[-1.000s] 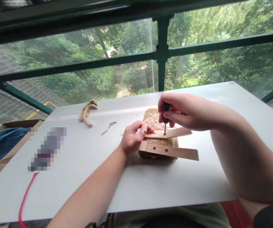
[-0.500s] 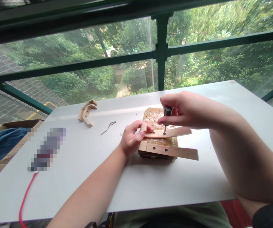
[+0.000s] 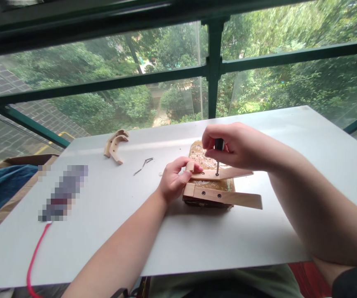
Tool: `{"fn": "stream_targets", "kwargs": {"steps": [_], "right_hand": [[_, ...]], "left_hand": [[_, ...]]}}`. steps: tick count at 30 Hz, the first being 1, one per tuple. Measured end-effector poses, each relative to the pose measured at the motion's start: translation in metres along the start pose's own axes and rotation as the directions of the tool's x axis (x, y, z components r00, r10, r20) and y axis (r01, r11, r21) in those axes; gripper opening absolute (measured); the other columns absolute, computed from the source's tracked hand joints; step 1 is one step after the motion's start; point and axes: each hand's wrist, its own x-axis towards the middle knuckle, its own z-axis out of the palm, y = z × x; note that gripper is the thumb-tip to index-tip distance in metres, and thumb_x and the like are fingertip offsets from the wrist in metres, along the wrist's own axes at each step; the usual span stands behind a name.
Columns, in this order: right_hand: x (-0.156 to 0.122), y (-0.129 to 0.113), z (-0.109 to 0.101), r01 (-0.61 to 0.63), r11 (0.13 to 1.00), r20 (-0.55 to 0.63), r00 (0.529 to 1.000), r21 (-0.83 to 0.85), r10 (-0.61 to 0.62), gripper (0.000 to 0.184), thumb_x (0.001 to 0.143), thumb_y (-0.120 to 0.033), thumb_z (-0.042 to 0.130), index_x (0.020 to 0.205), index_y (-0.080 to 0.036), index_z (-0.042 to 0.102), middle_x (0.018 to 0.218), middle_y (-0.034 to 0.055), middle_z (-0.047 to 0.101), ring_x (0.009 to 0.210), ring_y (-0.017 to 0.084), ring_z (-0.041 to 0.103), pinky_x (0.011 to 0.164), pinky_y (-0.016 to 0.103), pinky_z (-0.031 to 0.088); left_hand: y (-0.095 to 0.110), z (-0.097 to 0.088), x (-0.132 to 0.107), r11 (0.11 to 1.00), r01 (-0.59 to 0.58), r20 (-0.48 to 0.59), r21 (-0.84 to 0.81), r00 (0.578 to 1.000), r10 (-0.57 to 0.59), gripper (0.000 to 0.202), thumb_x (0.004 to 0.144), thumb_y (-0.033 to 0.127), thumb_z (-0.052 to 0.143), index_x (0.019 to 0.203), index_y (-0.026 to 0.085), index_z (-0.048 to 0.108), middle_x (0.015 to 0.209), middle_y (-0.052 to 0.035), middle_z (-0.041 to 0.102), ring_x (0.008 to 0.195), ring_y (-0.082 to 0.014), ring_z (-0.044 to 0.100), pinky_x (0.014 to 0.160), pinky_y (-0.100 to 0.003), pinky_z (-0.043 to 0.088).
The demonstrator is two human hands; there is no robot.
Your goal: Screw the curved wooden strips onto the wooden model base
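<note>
A small wooden assembly [image 3: 209,185] with a woven top lies on the white table [image 3: 110,215]. Two flat wooden slats cross it: the far slat [image 3: 231,173] and the near slat [image 3: 234,199], each with screw holes. My left hand [image 3: 175,179] pinches the left end of the far slat, fingers closed on it. My right hand [image 3: 232,145] is closed round a short black-handled screwdriver [image 3: 218,154], held upright with its tip in a hole of the far slat.
Two curved wooden pieces [image 3: 115,145] lie at the table's back left. A few loose screws [image 3: 143,164] lie between them and the assembly. A blurred-out object [image 3: 63,193] with a red cord [image 3: 34,258] is at the left. Green window bars [image 3: 213,68] stand behind.
My right hand has turned on the screwdriver handle, its fingers regripping, while the tip stays in the same hole. My left hand keeps its hold. The view shifted slightly.
</note>
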Motion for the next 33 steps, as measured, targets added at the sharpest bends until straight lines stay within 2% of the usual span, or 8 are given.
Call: {"fn": "stream_targets", "kwargs": {"steps": [3, 5, 8, 13, 16, 21, 29, 33], "right_hand": [[-0.002, -0.004, -0.006, -0.012, 0.999, 0.086, 0.996, 0.035, 0.009, 0.008, 0.083, -0.017, 0.056, 0.089, -0.021, 0.057, 0.081, 0.0005, 0.062, 0.068, 0.013, 0.049, 0.062, 0.027, 0.034], [-0.004, -0.007, -0.011, -0.036, 0.998, 0.158, 0.987, 0.054, 0.027, 0.016, 0.077, -0.010, 0.055, 0.089, -0.021, 0.057, 0.082, 0.0012, 0.064, 0.069, 0.014, 0.050, 0.062, 0.028, 0.035], [-0.006, -0.009, -0.016, -0.076, 0.996, 0.182, 0.981, 0.056, 0.065, 0.022, 0.074, -0.007, 0.053, 0.091, -0.021, 0.056, 0.087, 0.0026, 0.066, 0.073, 0.015, 0.054, 0.063, 0.028, 0.037], [-0.010, -0.004, -0.021, -0.111, 0.993, 0.198, 0.975, 0.051, 0.099, 0.024, 0.086, -0.014, 0.052, 0.107, -0.022, 0.056, 0.098, 0.0041, 0.070, 0.079, 0.016, 0.061, 0.066, 0.028, 0.042], [-0.012, 0.001, -0.024, -0.108, 0.994, 0.196, 0.975, 0.012, 0.103, 0.023, 0.089, -0.019, 0.053, 0.111, -0.023, 0.058, 0.098, 0.0041, 0.071, 0.077, 0.016, 0.061, 0.064, 0.029, 0.040], [-0.011, 0.000, -0.026, -0.099, 0.987, 0.145, 0.982, -0.129, 0.118, 0.010, 0.088, -0.030, 0.062, 0.093, -0.022, 0.062, 0.078, 0.0007, 0.066, 0.062, 0.013, 0.052, 0.056, 0.029, 0.034], [-0.005, -0.006, -0.020, -0.142, 0.981, 0.081, 0.985, -0.132, 0.153, 0.033, 0.082, -0.040, 0.070, 0.071, -0.022, 0.044, 0.060, -0.0051, 0.048, 0.054, 0.010, 0.036, 0.052, 0.029, 0.024], [-0.003, -0.006, -0.011, -0.138, 0.980, 0.039, 0.989, -0.146, 0.145, 0.036, 0.082, -0.031, 0.064, 0.065, -0.022, 0.033, 0.055, -0.0059, 0.036, 0.053, 0.010, 0.027, 0.052, 0.030, 0.021]], "left_hand": [[0.000, 0.000, 0.000, 1.000, 0.008, 0.008, 0.002, 1.000, -0.009, 0.030, 0.090, 0.044, 0.058, 0.096, 0.017, 0.070, 0.098, -0.0094, 0.075, 0.095, -0.0256, 0.071, 0.089, -0.041, 0.056], [0.001, 0.000, 0.000, 1.000, 0.014, 0.013, -0.002, 1.000, -0.014, 0.030, 0.090, 0.044, 0.058, 0.096, 0.017, 0.070, 0.099, -0.0094, 0.075, 0.096, -0.0258, 0.071, 0.089, -0.041, 0.056], [0.002, 0.000, 0.000, 1.000, 0.020, 0.010, -0.003, 1.000, -0.020, 0.029, 0.090, 0.044, 0.058, 0.095, 0.017, 0.069, 0.098, -0.0089, 0.075, 0.095, -0.0254, 0.071, 0.089, -0.041, 0.056], [0.002, 0.001, 0.000, 1.000, 0.029, -0.003, -0.003, 1.000, -0.029, 0.028, 0.089, 0.042, 0.058, 0.096, 0.017, 0.069, 0.098, -0.0090, 0.075, 0.094, -0.0252, 0.071, 0.090, -0.041, 0.056], [0.001, 0.001, 0.000, 1.000, 0.025, -0.003, -0.004, 1.000, -0.025, 0.028, 0.088, 0.041, 0.059, 0.097, 0.017, 0.069, 0.098, -0.0090, 0.076, 0.094, -0.0252, 0.071, 0.089, -0.040, 0.055], [0.000, 0.000, 0.000, 1.000, 0.004, 0.003, -0.018, 1.000, -0.004, 0.028, 0.089, 0.041, 0.059, 0.096, 0.017, 0.070, 0.096, -0.0087, 0.075, 0.093, -0.0246, 0.071, 0.089, -0.039, 0.055], [-0.001, 0.000, 0.000, 1.000, -0.006, -0.003, -0.009, 1.000, 0.006, 0.027, 0.089, 0.041, 0.058, 0.095, 0.017, 0.069, 0.096, -0.0086, 0.076, 0.093, -0.0243, 0.071, 0.089, -0.039, 0.055], [-0.002, 0.000, -0.001, 1.000, 0.004, 0.003, -0.002, 1.000, -0.004, 0.028, 0.090, 0.042, 0.058, 0.096, 0.017, 0.069, 0.096, -0.0088, 0.075, 0.092, -0.0242, 0.071, 0.087, -0.040, 0.056]]}}
